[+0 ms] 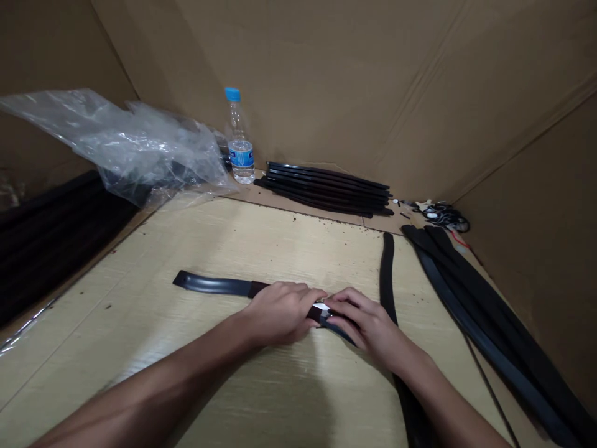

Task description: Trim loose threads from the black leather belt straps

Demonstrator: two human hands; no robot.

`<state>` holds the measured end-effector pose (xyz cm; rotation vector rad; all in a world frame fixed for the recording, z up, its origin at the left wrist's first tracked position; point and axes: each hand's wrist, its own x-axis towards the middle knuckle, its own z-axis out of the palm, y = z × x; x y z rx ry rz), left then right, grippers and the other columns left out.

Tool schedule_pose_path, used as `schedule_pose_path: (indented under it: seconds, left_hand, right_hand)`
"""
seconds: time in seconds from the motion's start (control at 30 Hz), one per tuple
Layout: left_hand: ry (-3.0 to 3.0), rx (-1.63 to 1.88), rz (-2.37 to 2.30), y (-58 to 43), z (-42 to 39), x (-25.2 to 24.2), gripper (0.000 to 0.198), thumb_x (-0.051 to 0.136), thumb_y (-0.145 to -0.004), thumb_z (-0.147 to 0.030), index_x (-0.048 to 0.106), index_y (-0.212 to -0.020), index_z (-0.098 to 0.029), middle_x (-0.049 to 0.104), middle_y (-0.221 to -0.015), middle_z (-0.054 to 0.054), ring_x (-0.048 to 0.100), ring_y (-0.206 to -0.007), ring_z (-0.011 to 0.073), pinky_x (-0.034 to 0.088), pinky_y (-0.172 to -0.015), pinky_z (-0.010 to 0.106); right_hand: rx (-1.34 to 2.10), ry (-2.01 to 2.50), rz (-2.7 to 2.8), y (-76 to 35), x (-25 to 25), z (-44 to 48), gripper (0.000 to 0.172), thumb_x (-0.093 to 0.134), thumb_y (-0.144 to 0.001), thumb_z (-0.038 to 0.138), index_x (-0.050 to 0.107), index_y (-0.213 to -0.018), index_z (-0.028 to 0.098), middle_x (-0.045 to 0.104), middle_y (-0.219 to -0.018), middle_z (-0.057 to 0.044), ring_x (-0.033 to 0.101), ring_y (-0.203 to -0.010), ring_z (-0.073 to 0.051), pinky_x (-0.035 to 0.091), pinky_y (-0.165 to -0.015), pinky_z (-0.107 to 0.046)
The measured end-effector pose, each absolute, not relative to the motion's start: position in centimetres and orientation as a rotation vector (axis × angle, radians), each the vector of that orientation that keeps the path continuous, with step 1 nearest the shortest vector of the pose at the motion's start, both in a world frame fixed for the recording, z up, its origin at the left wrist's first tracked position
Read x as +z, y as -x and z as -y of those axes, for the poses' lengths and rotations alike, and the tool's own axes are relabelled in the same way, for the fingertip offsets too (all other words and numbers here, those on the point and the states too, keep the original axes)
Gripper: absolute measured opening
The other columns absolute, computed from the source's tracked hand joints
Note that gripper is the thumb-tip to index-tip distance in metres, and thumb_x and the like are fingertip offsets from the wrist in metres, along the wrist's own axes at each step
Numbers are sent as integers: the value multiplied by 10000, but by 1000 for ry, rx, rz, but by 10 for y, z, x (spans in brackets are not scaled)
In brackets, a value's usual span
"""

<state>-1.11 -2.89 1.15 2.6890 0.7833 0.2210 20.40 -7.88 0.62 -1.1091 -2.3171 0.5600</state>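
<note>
A flat black strap (214,285) with a hole near its left end lies across the pale board, a dark brown section covering its middle. My left hand (284,311) is closed around that brown section. Close beside it, my right hand (366,317) pinches the strap's right part, with fingertips almost meeting the left ones. A small shiny white and silver piece (323,307) shows between my fingertips; its kind cannot be made out. Fingers hide some of the strap there. Just right of my right hand, another long black strip (387,274) lies on the board.
Several long black strips (494,311) lie along the right side. A bundle of thin black strips (326,190) rests at the back by a water bottle (241,152). Clear plastic film (158,149) and dark material (56,230) occupy the left. Cardboard walls (317,81) enclose the board (196,373).
</note>
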Motion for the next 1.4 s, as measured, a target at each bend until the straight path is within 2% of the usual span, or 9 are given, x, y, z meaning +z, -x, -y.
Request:
schedule_pose_path:
  seconds: [0.2, 0.77, 1.4]
  left_hand:
    - [-2705, 227, -790, 10, 29, 10, 361, 590, -831, -292, 546, -1158, -147, 708, -1023, 100, 676, -897, 283, 536, -765, 392]
    - [-2665, 215, -799, 9, 31, 13, 387, 604, -824, -284, 548, -1179, -140, 711, -1044, 114, 673, -926, 291, 541, -780, 413]
    - [-2701, 253, -829, 12, 29, 10, 364, 572, -848, -293, 528, -1178, -146, 699, -1054, 120, 672, -909, 287, 528, -749, 387]
  right_hand:
    - [538, 1122, 2347, -204, 8, 80, 288, 506, -940, 192, 585, -1217, 177, 596, -1028, -110, 607, -957, -199, 552, -841, -332]
    - [543, 1130, 2339, -204, 13, 81, 268, 503, -939, 200, 607, -1185, 213, 613, -1014, -93, 631, -935, -198, 573, -822, -331]
    - [513, 1067, 2331, -203, 12, 78, 245, 506, -934, 173, 611, -1155, 189, 611, -983, -103, 622, -913, -198, 569, -795, -329]
